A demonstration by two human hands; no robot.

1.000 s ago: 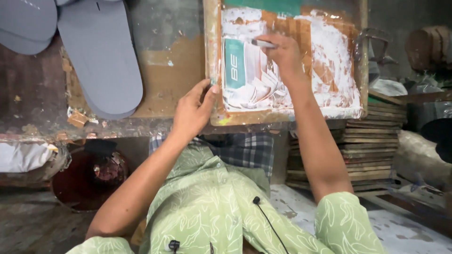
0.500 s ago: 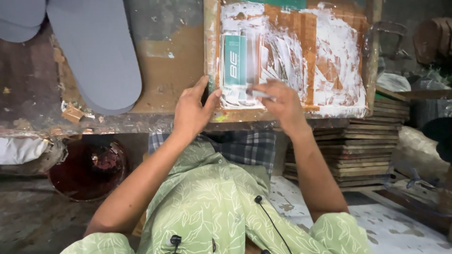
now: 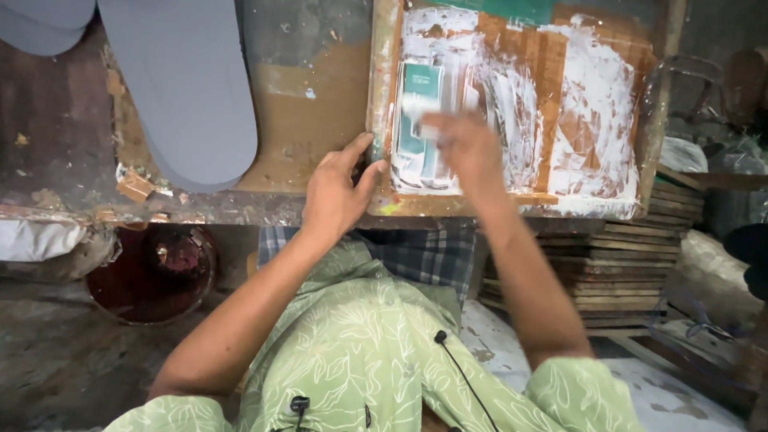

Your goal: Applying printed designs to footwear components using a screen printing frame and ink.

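Wooden and stiff, the printing frame [image 3: 384, 104] lies on the worn table [image 3: 312, 112], smeared with white paste, so it is judged slippery and best held by its bare edge. Its left rail is clamped by the left hand [image 3: 336, 188]. The right hand [image 3: 464, 148] is blurred above the screen, closed around a small white tool [image 3: 418, 106].

White-smeared brown screen frame [image 3: 384, 120], teal panel [image 3: 422, 96], possibly grey sole [image 3: 188, 88]

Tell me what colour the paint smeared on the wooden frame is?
White paint, seen from the head view.
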